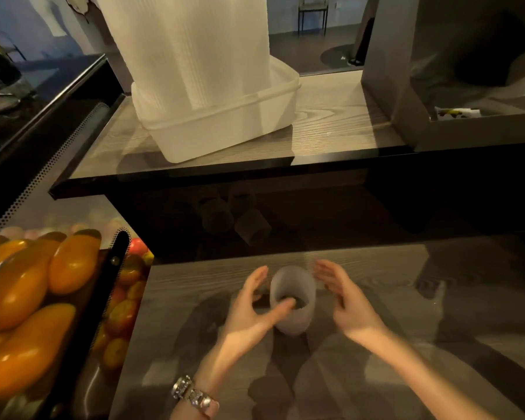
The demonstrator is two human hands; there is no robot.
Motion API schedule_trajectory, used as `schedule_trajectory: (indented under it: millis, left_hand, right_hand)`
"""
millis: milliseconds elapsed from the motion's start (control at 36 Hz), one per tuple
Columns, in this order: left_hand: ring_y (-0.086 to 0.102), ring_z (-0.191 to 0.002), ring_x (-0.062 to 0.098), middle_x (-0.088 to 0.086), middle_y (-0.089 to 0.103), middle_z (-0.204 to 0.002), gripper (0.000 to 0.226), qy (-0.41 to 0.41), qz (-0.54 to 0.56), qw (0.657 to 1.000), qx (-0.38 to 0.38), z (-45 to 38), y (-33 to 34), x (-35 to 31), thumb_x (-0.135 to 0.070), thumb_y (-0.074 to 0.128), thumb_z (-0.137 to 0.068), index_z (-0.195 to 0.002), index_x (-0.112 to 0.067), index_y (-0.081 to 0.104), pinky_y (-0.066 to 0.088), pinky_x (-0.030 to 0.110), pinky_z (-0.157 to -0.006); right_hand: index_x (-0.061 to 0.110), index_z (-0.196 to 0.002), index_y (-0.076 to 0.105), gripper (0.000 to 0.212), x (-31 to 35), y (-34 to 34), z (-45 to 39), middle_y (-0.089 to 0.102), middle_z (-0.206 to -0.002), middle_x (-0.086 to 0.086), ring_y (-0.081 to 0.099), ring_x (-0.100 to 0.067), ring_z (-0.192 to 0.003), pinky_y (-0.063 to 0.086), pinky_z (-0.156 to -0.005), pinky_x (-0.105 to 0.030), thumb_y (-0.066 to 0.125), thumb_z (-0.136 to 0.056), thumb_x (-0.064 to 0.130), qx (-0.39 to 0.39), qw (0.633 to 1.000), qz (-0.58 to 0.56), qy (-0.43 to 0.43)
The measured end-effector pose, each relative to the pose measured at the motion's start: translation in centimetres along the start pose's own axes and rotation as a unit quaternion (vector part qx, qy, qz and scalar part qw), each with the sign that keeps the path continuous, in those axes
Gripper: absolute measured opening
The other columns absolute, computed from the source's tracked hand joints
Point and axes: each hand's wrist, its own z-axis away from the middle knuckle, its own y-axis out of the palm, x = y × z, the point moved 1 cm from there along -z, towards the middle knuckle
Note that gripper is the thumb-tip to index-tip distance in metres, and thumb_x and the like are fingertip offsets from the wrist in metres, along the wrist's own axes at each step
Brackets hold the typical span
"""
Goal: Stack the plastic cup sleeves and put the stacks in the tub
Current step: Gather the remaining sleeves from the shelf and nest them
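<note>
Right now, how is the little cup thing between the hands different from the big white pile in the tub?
The cup sleeve is short and stands alone on the lower table; the tall stacks rise high out of the tub on the upper shelf. The left hand touches the sleeve; nothing touches the stacks. Both are frosted white plastic.

A grey wood-grain lower counter [376, 298] carries one frosted plastic cup sleeve [293, 301], standing upright near its back edge. Behind and above the sleeve runs a raised wood-grain shelf [331, 122] with a dark front edge. On that shelf, up and to the left of the sleeve, sits a translucent white tub [225, 128], tall stacks of sleeves [188, 47] rising out of it. Up and to the right of the sleeve, a grey box-like unit [406, 95] stands on the same shelf.
</note>
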Motion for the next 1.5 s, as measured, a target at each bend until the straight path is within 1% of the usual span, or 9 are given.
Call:
schedule_trajectory:
  millis: [111,278,389,611,889,1083,1194,1361,1500]
  left_hand:
    - [0.042,-0.117,-0.005,-0.013,0.044,-0.136,0.035,-0.015,0.031,0.998,-0.048,-3.0,-2.0,0.0,-0.037,0.052,-0.089,-0.121,-0.044,0.040,0.035,0.010,-0.092]
    - [0.033,-0.135,0.018,0.005,0.034,-0.148,0.049,-0.091,-0.037,0.994,-0.056,-9.7,-3.0,0.9,-0.021,0.045,-0.097,-0.144,-0.021,0.028,0.029,0.030,-0.103]
    - [0.043,-0.125,0.025,0.010,0.040,-0.141,0.050,-0.147,-0.091,0.984,-0.051,-12.5,-3.1,1.5,-0.018,0.042,-0.097,-0.145,-0.018,0.026,0.036,0.033,-0.101]
    - [0.053,-0.075,0.014,0.017,0.057,-0.117,0.048,-0.165,-0.134,0.977,-0.037,-14.3,-3.1,2.0,-0.014,0.044,-0.096,-0.142,-0.014,0.032,0.042,0.023,-0.062]
    - [0.046,-0.123,0.026,0.009,0.040,-0.133,0.048,-0.055,-0.156,0.983,-0.085,-12.8,-2.1,1.8,-0.007,0.061,-0.085,-0.129,-0.014,0.046,0.042,0.031,-0.092]
    - [0.045,-0.123,0.018,0.001,0.037,-0.136,0.076,-0.043,-0.105,0.993,0.010,-10.8,-0.4,4.1,-0.016,0.076,-0.074,-0.139,-0.017,0.037,0.041,0.028,-0.097]
    - [0.042,-0.127,0.020,0.006,0.043,-0.141,0.077,-0.102,-0.019,0.994,0.046,-10.1,0.8,5.1,-0.012,0.073,-0.076,-0.142,-0.017,0.032,0.038,0.033,-0.103]
    - [0.038,-0.131,0.021,0.003,0.041,-0.142,0.072,-0.101,-0.019,0.994,0.042,-10.1,1.0,5.0,-0.019,0.072,-0.078,-0.140,-0.021,0.035,0.035,0.033,-0.104]
    - [0.039,-0.119,0.003,-0.011,0.042,-0.134,0.067,-0.044,-0.008,0.999,0.028,-10.0,-0.1,2.1,-0.037,0.068,-0.081,-0.138,-0.031,0.035,0.036,0.016,-0.087]
  right_hand:
    - [0.023,-0.135,0.037,0.074,0.4,-1.0,-4.0,0.043,-0.133,0.008,0.042,-0.004,-0.126,0.038,-0.096,-0.011,0.042,-0.077,-0.023,-0.010,1.000,0.002,-0.003]
    - [0.014,-0.139,0.035,0.056,1.0,1.4,-12.5,0.041,-0.141,-0.005,0.041,-0.014,-0.126,0.036,-0.098,-0.023,0.043,-0.089,-0.010,0.021,0.996,0.011,0.081]
    - [0.014,-0.140,0.036,0.056,1.0,3.5,-16.2,0.046,-0.135,-0.014,0.046,-0.030,-0.123,0.040,-0.104,-0.037,0.044,-0.088,-0.008,0.043,0.988,0.014,0.149]
    - [0.008,-0.134,0.044,0.037,1.2,5.5,-18.1,0.047,-0.135,-0.015,0.043,-0.028,-0.127,0.034,-0.103,-0.031,0.045,-0.097,0.015,0.078,0.979,0.058,0.177]
    - [0.009,-0.122,0.055,0.046,2.2,3.3,-15.6,0.059,-0.120,-0.011,0.053,-0.022,-0.118,0.045,-0.100,-0.035,0.070,-0.078,0.004,0.063,0.996,0.061,0.028]
    - [0.021,-0.116,0.052,0.053,0.2,1.4,-12.6,0.057,-0.112,0.008,0.053,-0.014,-0.114,0.046,-0.092,-0.026,0.079,-0.071,0.013,0.139,0.987,0.079,-0.003]
    - [0.017,-0.132,0.040,0.073,-2.0,1.5,-11.5,0.051,-0.131,-0.002,0.047,-0.019,-0.125,0.043,-0.103,-0.039,0.079,-0.070,0.014,0.169,0.983,0.042,0.049]
    - [0.015,-0.137,0.038,0.071,-2.6,1.6,-10.8,0.047,-0.136,-0.004,0.043,-0.021,-0.128,0.039,-0.106,-0.041,0.074,-0.076,0.012,0.144,0.988,0.022,0.055]
    - [0.021,-0.131,0.044,0.056,-0.1,0.3,-10.4,0.049,-0.129,0.008,0.045,-0.012,-0.123,0.043,-0.087,-0.018,0.069,-0.081,0.020,0.109,0.993,-0.036,0.030]
